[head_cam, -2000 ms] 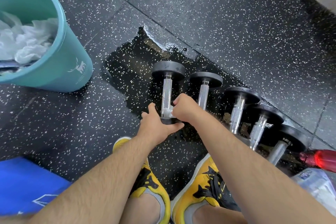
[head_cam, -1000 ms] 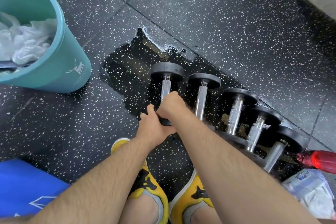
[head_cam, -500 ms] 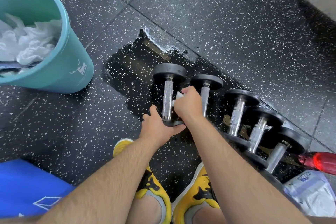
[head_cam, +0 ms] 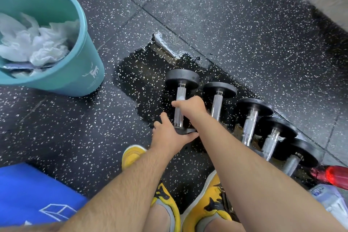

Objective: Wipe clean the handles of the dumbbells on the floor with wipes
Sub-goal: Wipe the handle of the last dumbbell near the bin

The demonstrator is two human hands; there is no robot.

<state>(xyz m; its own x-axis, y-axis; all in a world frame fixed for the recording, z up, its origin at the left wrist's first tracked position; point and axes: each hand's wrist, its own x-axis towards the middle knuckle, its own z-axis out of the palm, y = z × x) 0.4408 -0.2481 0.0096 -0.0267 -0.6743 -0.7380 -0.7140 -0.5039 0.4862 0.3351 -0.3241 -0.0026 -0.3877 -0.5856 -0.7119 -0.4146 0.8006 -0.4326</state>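
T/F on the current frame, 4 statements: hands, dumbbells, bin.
1. The right hand grips the handle of the leftmost dumbbell. True.
2. The left hand rests on the teal bin. False: it holds that dumbbell's near end.
3. The bin is empty. False: crumpled white wipes lie inside.
4. Five dumbbells lie in a row on the floor. True.

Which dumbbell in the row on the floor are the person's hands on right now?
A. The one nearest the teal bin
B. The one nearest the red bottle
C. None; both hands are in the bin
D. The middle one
A: the right hand wraps the handle and the left hand steadies the near end of the dumbbell at the row's end closest to the teal bin.
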